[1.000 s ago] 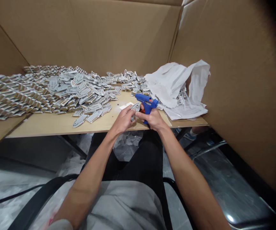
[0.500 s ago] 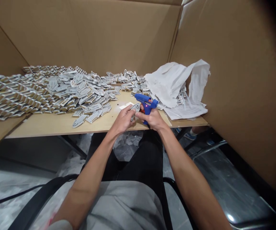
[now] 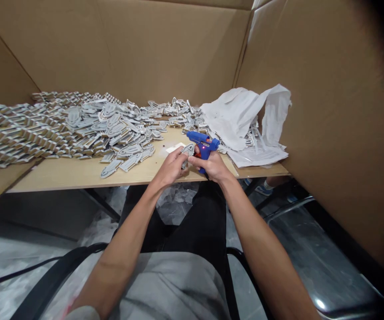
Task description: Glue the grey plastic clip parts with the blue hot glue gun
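My right hand [image 3: 212, 167] is closed round the grip of a blue glue gun [image 3: 203, 143] with an orange trigger, its nozzle pointing left. My left hand [image 3: 171, 167] pinches a small grey shield-shaped piece [image 3: 188, 150] right at the nozzle tip. Both hands hover over the front edge of a wooden table [image 3: 78, 172]. A small white card [image 3: 176, 147] lies on the table just behind the left hand.
A large heap of grey shield-shaped pieces [image 3: 61, 124] covers the left and back of the table. Crumpled white paper sheets [image 3: 245, 120] lie at the right. Cardboard walls [image 3: 165, 49] enclose the table. Someone's shoe [image 3: 261, 189] shows under the table at right.
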A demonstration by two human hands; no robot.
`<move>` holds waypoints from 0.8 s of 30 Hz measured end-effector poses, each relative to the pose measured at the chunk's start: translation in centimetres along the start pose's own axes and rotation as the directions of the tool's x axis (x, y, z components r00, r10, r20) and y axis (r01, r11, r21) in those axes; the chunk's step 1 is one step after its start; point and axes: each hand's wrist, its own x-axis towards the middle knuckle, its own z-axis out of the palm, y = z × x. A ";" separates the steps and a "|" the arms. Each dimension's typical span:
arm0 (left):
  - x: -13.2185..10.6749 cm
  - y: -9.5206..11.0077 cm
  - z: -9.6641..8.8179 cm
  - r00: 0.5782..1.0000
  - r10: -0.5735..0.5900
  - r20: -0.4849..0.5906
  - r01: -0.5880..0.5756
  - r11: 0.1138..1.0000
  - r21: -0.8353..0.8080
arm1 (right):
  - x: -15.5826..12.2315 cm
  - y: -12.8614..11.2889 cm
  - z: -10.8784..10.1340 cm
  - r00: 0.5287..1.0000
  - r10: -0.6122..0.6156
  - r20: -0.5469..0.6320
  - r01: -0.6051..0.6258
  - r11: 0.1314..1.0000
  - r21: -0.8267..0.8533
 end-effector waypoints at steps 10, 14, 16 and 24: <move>-0.1 0.1 0.1 1.000 0.015 0.014 -0.015 1.000 0.011 | 0.1 0.2 -0.2 0.998 -0.048 0.027 0.050 0.998 -0.049; -0.2 0.1 0.1 1.000 0.015 0.012 -0.016 1.000 0.014 | 0.0 0.1 -0.3 0.998 -0.046 0.041 0.049 0.996 -0.070; -0.1 0.1 0.0 1.000 0.011 0.006 -0.011 1.000 0.019 | 0.0 0.1 -0.3 0.998 -0.051 0.038 0.053 0.996 -0.070; 0.0 0.0 -0.2 1.000 -0.006 0.012 0.006 1.000 0.005 | 0.0 -0.3 0.1 1.000 0.007 0.014 -0.007 1.000 -0.022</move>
